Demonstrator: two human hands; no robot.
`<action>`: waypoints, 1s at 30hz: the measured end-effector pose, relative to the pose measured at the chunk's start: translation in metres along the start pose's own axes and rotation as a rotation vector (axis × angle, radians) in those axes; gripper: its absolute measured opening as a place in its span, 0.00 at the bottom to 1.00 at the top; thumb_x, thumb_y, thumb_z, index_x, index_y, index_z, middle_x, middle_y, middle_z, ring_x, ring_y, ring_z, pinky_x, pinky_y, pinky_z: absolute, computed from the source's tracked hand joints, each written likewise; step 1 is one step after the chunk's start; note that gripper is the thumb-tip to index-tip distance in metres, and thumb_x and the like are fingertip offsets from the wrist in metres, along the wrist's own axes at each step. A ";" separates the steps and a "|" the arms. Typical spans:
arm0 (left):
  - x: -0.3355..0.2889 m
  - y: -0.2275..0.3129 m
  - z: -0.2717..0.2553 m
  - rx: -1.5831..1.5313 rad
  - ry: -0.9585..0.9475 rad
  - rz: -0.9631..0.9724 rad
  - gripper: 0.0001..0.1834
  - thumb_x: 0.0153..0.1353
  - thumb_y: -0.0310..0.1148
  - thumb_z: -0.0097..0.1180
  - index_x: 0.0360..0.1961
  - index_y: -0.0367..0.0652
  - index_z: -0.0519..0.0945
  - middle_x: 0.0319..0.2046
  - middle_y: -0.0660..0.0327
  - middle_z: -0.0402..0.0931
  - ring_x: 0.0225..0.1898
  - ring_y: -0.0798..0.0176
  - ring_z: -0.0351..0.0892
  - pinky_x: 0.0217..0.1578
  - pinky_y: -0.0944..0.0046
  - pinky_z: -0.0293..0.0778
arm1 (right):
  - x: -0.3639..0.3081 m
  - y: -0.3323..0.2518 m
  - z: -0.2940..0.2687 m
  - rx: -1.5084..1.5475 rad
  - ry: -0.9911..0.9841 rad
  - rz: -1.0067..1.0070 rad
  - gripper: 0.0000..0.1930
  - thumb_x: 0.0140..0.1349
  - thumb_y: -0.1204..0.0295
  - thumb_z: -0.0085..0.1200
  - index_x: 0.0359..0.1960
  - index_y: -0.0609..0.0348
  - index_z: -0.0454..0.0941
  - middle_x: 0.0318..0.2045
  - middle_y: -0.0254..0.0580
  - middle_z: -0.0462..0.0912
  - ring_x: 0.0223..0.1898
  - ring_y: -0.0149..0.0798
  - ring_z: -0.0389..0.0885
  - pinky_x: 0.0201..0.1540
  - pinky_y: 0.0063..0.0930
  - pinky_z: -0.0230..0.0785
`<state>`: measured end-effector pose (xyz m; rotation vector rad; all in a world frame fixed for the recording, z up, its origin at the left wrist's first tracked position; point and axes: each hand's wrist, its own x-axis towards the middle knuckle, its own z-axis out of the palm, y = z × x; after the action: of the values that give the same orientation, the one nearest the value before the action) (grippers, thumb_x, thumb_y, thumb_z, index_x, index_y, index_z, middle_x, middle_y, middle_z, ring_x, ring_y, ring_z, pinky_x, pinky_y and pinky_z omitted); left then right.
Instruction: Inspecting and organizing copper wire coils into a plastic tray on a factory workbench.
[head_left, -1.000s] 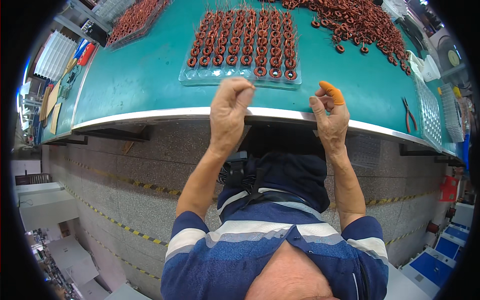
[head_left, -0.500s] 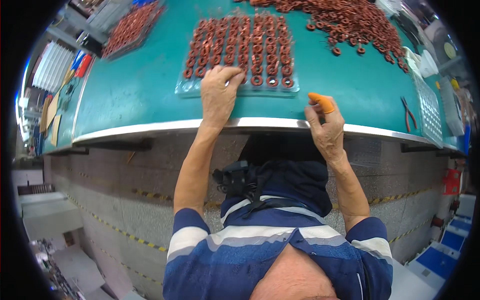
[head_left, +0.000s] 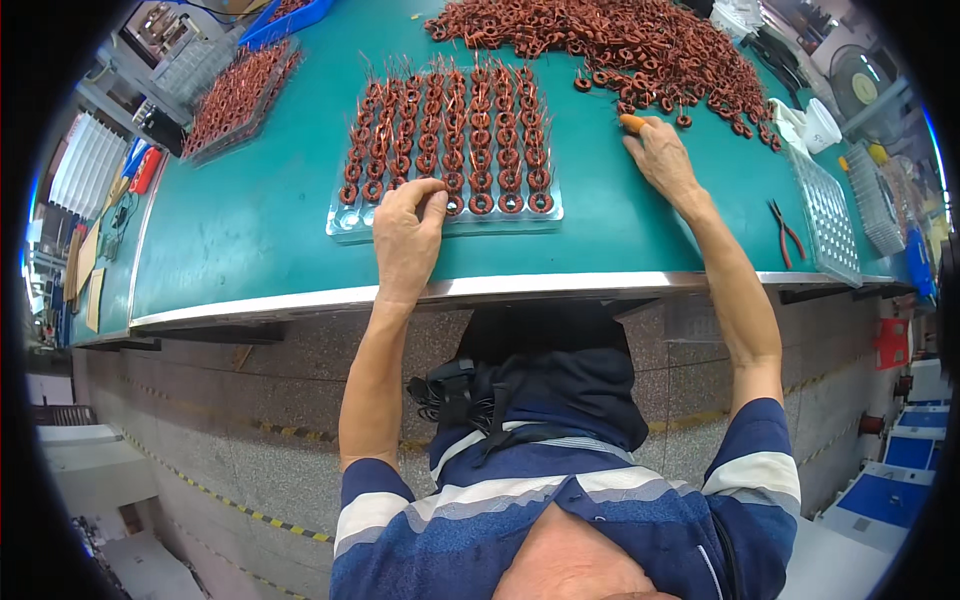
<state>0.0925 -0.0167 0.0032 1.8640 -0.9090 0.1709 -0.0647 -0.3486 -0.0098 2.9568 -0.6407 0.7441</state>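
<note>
A clear plastic tray (head_left: 345, 228) lies on the green table with rows of reddish-brown wire-wound ring coils (head_left: 481, 204), their thin leads standing up. My left hand (head_left: 405, 240) is over the tray's front row, thumb and forefinger closed together beside a seated coil; what lies between the fingertips is hidden. Farther right, my right hand (head_left: 662, 162) reaches toward the near edge of a large heap of loose coils (head_left: 600, 35). Its forefinger wears an orange finger cot (head_left: 632, 122), and thumb and forefinger are apart. Nothing shows in that hand.
Another filled tray (head_left: 235, 105) stands at the far left, beside a blue bin (head_left: 285, 22). Red-handled pliers (head_left: 786, 235) lie on the right, next to an empty clear tray (head_left: 830, 220). A white cup (head_left: 822, 125) stands behind. The table's metal front edge (head_left: 480, 284) runs before me.
My right hand has moved away from the table's front edge to the loose heap. The left hand stays at the tray's front row, and the whole view has shifted slightly.
</note>
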 end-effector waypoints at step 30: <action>-0.053 0.063 0.017 -0.822 -0.335 -0.261 0.16 0.70 0.34 0.48 0.51 0.33 0.73 0.31 0.59 0.77 0.30 0.69 0.76 0.32 0.70 0.74 | -0.100 -0.183 -0.082 0.801 0.238 -0.068 0.12 0.57 0.74 0.61 0.42 0.65 0.79 0.38 0.46 0.79 0.37 0.47 0.80 0.38 0.36 0.73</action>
<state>0.0086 -0.0169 0.0149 1.2215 -0.7772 -0.6103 -0.1092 -0.1330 0.0301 3.4246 -0.2507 1.6396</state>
